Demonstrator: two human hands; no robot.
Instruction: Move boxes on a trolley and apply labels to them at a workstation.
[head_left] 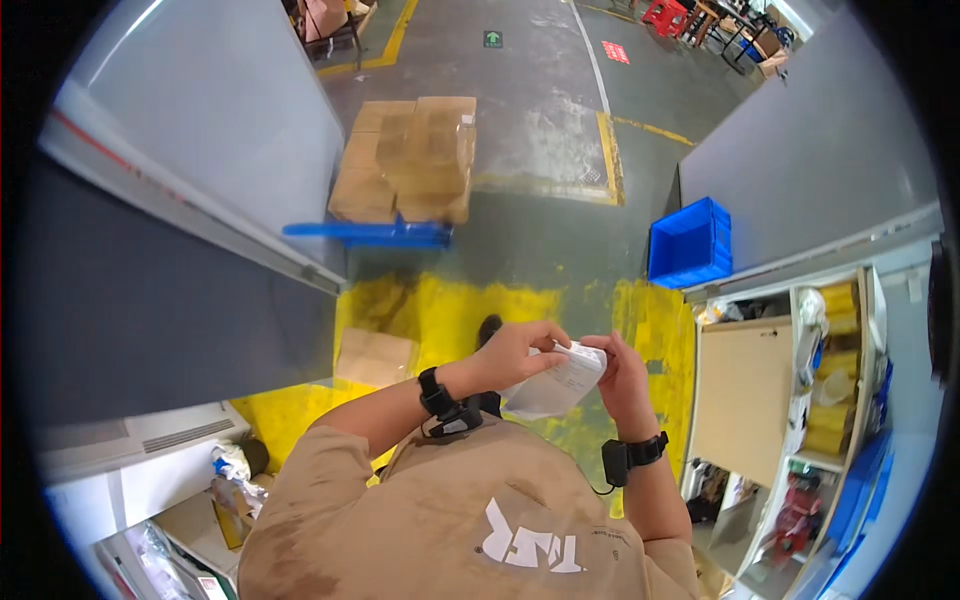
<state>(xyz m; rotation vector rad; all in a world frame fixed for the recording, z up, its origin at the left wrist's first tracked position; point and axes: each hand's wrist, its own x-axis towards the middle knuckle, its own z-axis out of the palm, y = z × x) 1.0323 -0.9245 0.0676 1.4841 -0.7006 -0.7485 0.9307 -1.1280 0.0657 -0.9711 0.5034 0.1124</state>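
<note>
Between my hands, in front of my chest, is a whitish plastic bag (553,393) with small dark print on its upper part. My left hand (518,355) pinches its upper left edge between thumb and fingers. On the other side, my right hand (624,376) grips the upper right corner, with the thumb and index finger near the top edge. The lower part of the bag hangs loose over my shirt and the floor behind it. I cannot make out what, if anything, is inside.
Ahead to the left lie flattened cardboard boxes (404,155) beside a blue flat piece (375,234). A blue bin (691,244) stands against the right wall. A cabinet with shelves (742,395) is at my right. A cardboard sheet (375,358) lies on the yellow-painted floor.
</note>
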